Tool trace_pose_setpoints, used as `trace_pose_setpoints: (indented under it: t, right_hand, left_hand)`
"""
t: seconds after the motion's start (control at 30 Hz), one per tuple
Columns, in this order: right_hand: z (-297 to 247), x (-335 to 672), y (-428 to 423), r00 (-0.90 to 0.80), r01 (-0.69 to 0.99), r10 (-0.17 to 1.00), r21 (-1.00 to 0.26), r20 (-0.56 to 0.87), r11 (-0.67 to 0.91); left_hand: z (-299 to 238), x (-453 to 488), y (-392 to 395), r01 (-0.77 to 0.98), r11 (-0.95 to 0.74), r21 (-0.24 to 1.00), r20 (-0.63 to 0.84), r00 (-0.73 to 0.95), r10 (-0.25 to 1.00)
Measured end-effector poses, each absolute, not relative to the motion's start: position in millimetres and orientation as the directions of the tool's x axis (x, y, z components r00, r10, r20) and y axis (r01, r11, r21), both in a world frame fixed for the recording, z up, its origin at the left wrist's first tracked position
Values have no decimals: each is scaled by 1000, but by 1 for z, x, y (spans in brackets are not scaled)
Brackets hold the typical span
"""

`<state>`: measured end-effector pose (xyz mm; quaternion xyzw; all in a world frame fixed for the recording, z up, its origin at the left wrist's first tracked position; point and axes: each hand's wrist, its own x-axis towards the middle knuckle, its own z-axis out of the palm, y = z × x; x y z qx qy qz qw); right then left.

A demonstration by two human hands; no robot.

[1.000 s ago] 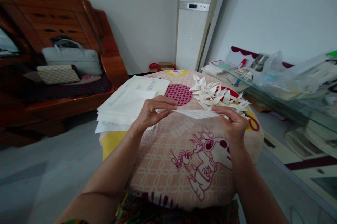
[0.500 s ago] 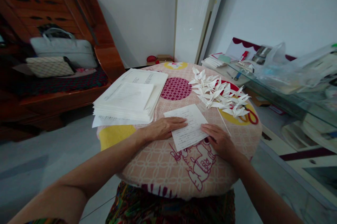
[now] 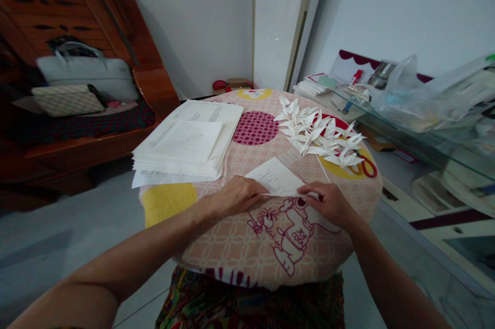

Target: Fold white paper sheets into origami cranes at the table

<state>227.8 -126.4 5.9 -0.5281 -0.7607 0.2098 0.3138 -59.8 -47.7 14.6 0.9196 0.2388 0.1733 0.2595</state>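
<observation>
Between my hands a white sheet of paper (image 3: 274, 177) with faint print lies on the cloth-covered round table (image 3: 232, 246), its near side folded over into a straight edge. My left hand (image 3: 235, 196) pinches the left end of that edge, fingers closed. At the opposite end my right hand (image 3: 327, 200) grips the paper between thumb and fingers. Beyond my right hand lies a cluster of folded white paper cranes (image 3: 313, 130). A thick stack of printed paper (image 3: 181, 138) rests past my left hand, a smaller blank-looking sheet on top.
Red-handled scissors (image 3: 367, 164) lie partly under the cranes at the table's right edge. A glass shelf (image 3: 406, 138) with plastic bags (image 3: 410, 97) stands close on the right. To the left is a wooden bench (image 3: 150, 86) with a grey bag (image 3: 88, 71).
The sheet lay flat under both hands; now its near side is folded up away from me. Both hands have closed on the ends of the fold. The view has shifted slightly.
</observation>
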Motion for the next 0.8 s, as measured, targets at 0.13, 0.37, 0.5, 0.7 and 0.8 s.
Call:
trace_pose_setpoints:
  t: [0.13,0.37,0.5,0.7,0.8]
  right_hand:
    - [4,223,-112,-136,665,980,-720,147,200]
    - [-16,220,-91,80,659,986,-750,144,56]
    - [-17,216,-90,96,724,978,-687,185,59]
    - [-22,211,-89,120,758,970,-650,210,47]
    - [-22,211,-89,128,774,971,-632,200,28]
  left_hand:
    - [16,-51,-36,490,-576,654,79,713,697]
    - [-12,-57,-7,550,-360,754,118,426,897]
    - [-17,-61,-11,593,-386,707,139,419,898]
    - [-19,-58,-19,702,-448,553,184,422,888]
    - [-23,-58,-19,704,-485,519,215,441,871]
